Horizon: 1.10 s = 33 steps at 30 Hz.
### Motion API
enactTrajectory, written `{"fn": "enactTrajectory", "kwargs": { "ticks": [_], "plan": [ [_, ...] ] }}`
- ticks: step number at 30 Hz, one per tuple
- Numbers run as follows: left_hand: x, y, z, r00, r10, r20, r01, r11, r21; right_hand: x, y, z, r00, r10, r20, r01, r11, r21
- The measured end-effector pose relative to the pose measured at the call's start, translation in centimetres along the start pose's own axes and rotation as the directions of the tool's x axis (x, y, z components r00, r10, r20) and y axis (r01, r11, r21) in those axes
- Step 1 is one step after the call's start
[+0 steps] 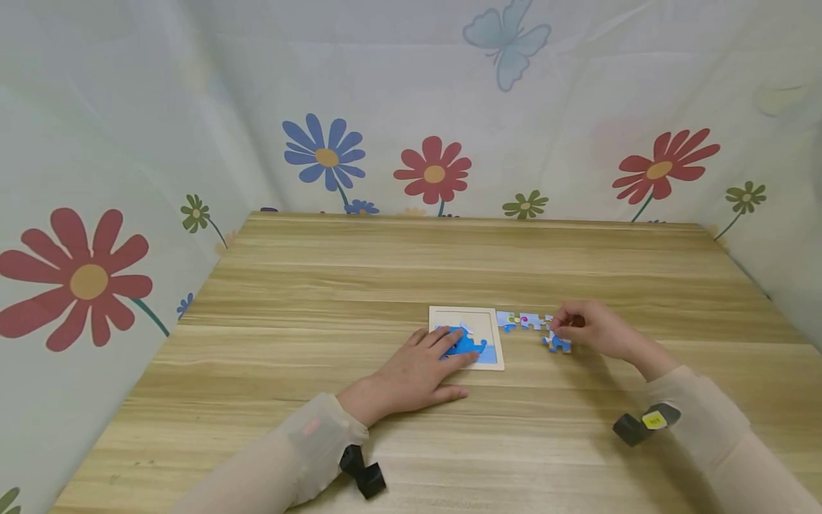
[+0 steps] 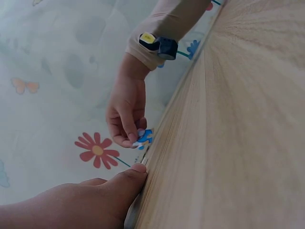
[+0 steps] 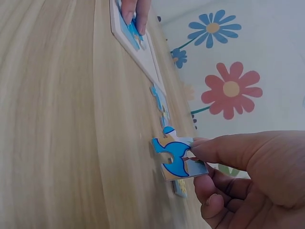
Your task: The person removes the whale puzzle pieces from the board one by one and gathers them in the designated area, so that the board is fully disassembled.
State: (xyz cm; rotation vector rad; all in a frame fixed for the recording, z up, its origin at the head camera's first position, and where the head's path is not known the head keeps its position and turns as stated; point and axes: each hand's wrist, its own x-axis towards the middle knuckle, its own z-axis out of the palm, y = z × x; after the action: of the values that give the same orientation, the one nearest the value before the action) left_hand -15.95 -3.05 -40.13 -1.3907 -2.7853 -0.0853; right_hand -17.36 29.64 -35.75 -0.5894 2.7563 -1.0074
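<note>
A square wooden puzzle tray (image 1: pixel 499 343) lies on the table, partly filled with blue picture pieces (image 1: pixel 467 348); its upper part shows bare wood. My left hand (image 1: pixel 417 368) rests over the tray's left side with fingers spread, fingertips on the blue pieces. To the right, my right hand (image 1: pixel 594 330) pinches a blue puzzle piece (image 3: pixel 178 157) between thumb and fingers, held above the table. Loose puzzle pieces (image 1: pixel 529 320) lie in a row against the tray's right edge. The right wrist view shows one more piece (image 3: pixel 180 188) beneath the held one.
The wood-grain table (image 1: pixel 359 278) extends around the tray on all sides. Behind it hangs a white cloth (image 1: pixel 379 78) printed with flowers and a butterfly. Each wrist carries a small black device (image 1: pixel 362 472).
</note>
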Motion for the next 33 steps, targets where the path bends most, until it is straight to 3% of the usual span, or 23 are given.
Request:
{"fn": "enactTrajectory", "kwargs": {
  "ticks": [11, 22, 33],
  "plan": [
    [-0.1, -0.1, 0.2, 1.0, -0.002, -0.001, 0.002, 1.0, 0.016, 0.1, 0.9, 0.0, 0.998, 0.019, 0.054, -0.017, 0.999, -0.031],
    [0.0, 0.0, 0.1, 1.0, 0.008, -0.009, -0.008, 1.0, 0.018, -0.1, 1.1, 0.3, 0.999, 0.037, 0.03, -0.034, 0.994, -0.099],
    [0.0, -0.1, 0.1, 1.0, 0.008, -0.003, -0.007, 1.0, 0.024, -0.2, 0.9, 0.0, 0.999, 0.039, 0.001, -0.039, 0.996, -0.077]
  ]
}}
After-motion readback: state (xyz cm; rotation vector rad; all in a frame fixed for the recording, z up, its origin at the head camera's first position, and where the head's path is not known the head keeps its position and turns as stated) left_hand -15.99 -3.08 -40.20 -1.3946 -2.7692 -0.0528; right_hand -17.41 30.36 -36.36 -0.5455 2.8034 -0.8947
